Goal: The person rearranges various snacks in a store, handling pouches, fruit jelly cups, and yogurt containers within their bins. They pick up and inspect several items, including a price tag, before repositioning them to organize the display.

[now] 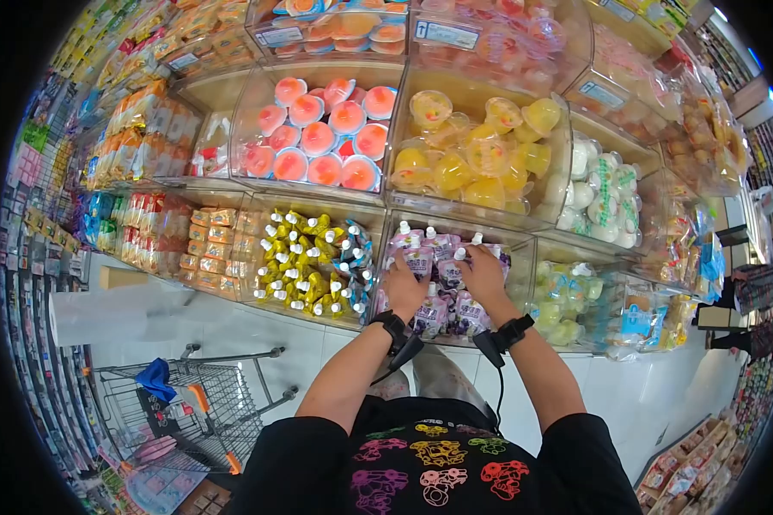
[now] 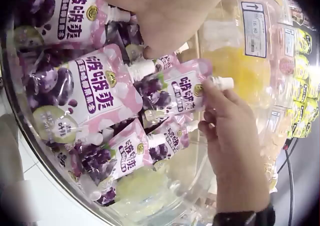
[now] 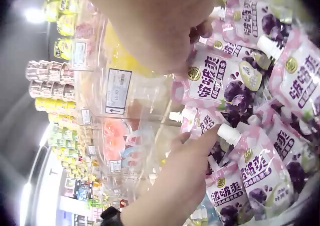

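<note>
Purple-and-white grape pouches with white caps fill a clear bin, several overlapping. My right hand is at the bin's right side; in the left wrist view the right hand pinches one pouch beside its white spout. On the left side of the bin, my left hand reaches over the pouches. From the right wrist view, the left hand has its fingers extended, touching the pouches beside a white cap. Its palm side is hidden.
Yellow pouches lie in the bin to the left, green jelly packs to the right. Behind are bins of pink-orange cups and yellow cups. A shopping cart stands at lower left.
</note>
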{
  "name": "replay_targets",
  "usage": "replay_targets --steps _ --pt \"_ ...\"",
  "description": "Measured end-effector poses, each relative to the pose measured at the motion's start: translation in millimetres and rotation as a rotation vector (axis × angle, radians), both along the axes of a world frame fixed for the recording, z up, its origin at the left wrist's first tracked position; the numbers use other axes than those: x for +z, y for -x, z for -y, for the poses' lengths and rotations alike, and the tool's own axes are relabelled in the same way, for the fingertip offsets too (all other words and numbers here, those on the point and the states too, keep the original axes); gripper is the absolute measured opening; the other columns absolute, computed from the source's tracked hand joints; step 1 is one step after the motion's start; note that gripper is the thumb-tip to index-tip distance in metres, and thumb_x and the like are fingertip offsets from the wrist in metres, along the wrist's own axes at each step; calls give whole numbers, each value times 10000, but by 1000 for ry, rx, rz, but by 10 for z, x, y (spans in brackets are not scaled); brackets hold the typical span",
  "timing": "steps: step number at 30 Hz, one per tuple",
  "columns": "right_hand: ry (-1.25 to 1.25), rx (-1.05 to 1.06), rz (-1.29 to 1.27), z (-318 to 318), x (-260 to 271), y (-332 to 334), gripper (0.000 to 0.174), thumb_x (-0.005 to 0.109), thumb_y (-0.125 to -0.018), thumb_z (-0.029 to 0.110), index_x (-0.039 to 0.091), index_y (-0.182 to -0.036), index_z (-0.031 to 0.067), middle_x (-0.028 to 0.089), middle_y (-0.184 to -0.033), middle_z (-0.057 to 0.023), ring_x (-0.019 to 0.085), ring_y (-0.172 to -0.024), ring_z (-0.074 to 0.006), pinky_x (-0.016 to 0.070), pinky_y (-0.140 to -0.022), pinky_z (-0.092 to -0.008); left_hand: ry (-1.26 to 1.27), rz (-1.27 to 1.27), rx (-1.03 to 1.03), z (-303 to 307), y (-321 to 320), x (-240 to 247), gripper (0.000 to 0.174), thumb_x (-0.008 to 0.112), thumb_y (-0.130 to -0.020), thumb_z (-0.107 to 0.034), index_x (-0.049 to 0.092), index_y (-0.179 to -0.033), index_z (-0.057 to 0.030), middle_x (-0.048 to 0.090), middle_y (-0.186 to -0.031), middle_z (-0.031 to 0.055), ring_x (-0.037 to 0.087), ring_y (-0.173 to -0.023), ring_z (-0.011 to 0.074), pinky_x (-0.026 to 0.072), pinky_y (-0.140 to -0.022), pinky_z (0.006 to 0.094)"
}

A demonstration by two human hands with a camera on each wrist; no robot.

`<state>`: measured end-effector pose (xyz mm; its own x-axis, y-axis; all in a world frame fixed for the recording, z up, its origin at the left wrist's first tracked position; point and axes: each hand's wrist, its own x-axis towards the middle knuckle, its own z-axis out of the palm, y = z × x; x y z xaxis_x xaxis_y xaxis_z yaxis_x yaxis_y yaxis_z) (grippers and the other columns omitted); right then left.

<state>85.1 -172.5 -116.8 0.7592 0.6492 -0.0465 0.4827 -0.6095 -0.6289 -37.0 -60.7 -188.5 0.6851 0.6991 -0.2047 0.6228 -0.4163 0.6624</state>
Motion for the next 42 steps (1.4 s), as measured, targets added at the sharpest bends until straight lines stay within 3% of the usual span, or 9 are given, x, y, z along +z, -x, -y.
replay_targets --steps 11,15,22,24,29,33,35,37,42 --pt "-41 14 -78 160 -75 -108 268 649 -736 177 583 -926 -1 588 -912 -189 579 -874 -367 468 -749 -430 -30 230 -1 -94 -112 398 884 701 -665 -34 237 -1416 -82 423 -1136 234 494 -1011 407 441 -863 436" --pt "-54 68 -20 -37 -152 -176 279 640 -745 192 576 -930 -8 596 -914 -195 582 -873 -370 474 -757 -437 -243 227 -309 -212 -196 472 904 673 -673 -41 193 -1439 -89 389 -1149 249 484 -1013 415 458 -822 436" --pt "90 27 -140 -328 -419 -143 285 635 -776 168 539 -964 -24 599 -900 -227 583 -855 -399 466 -740 -466 -68 -16 -350 -291 -190 428 830 609 -716 -38 187 -1431 -51 290 -1295 317 362 -1170 478 371 -975 473" --pt "-11 -8 -70 -318 -462 -106 331 613 -795 121 486 -1067 -18 599 -926 -234 578 -860 -418 465 -746 -482 -419 -46 -294 -233 -123 225 774 609 -716 -53 269 -1411 -67 322 -1308 277 429 -1112 466 403 -919 491" --pt "-128 95 43 -92 -414 17 426 603 -773 55 432 -1158 -3 542 -1060 -241 563 -877 -433 487 -755 -463 -625 -94 -359 -48 -54 527 682 650 -712 -123 383 -1335 -47 320 -1338 254 413 -1156 437 391 -952 466" --pt "-14 128 69 385 -116 91 441 620 -748 91 456 -1150 16 554 -1018 -203 588 -868 -383 507 -726 -441 -247 -290 -671 -17 11 795 631 699 -687 -214 464 -1252 -62 483 -1190 182 474 -1124 376 435 -911 436" --pt "426 243 52 575 -63 88 461 660 -726 156 493 -1140 39 577 -998 -186 610 -867 -343 515 -712 -423 -183 -260 -724 60 95 653 651 740 -682 -257 464 -1253 -109 544 -1058 171 558 -1003 377 491 -805 433" --pt "468 234 74 634 -5 119 468 695 -692 199 537 -1112 65 596 -940 -162 623 -843 -333 520 -708 -419 -61 -463 -791 143 102 570 654 748 -692 -304 462 -1263 -165 527 -1059 175 585 -944 387 507 -775 443" --pt "525 376 185 642 -334 188 535 732 -643 181 562 -1147 132 512 -1081 -175 566 -958 -328 523 -713 -412 -236 -576 -833 262 72 457 654 751 -700 -318 459 -1267 -175 512 -1077 183 588 -964 367 500 -791 471"
